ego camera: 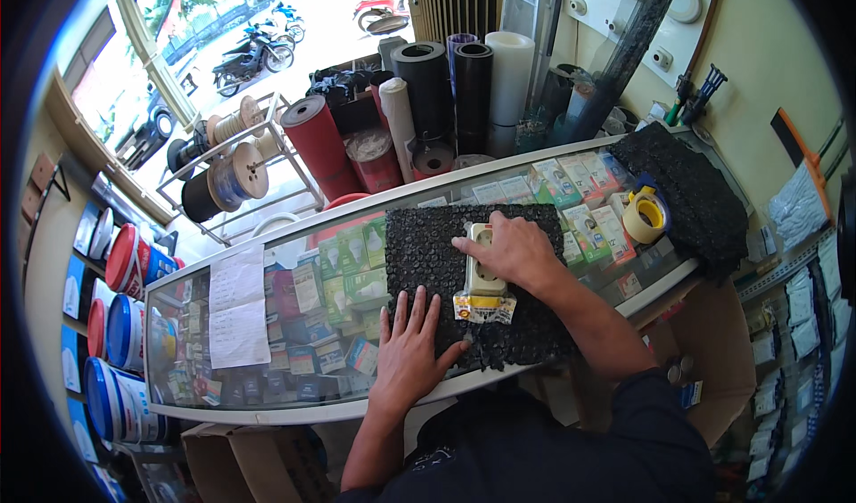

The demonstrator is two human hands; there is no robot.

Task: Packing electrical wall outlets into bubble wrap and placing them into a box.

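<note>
A sheet of black bubble wrap (pixel 418 249) lies spread over the glass counter. On it rests a cream multi-outlet power socket (pixel 487 283) in clear packaging, with a printed yellow-and-white card (pixel 483 308) at the near end. My right hand (pixel 518 249) grips the socket's upper part from the right, thumb across to its left side, hiding some of it. My left hand (pixel 409 352) presses flat on the sheet's lower left corner with fingers spread, holding nothing.
Tape rolls (pixel 645 217) and a folded black bubble-wrap stack (pixel 689 195) sit on the counter's right. A handwritten paper sheet (pixel 239 308) lies at left. Boxed bulbs (pixel 348 249) show under the glass. Beyond stand upright material rolls (pixel 421 88) and cable spools (pixel 237 175).
</note>
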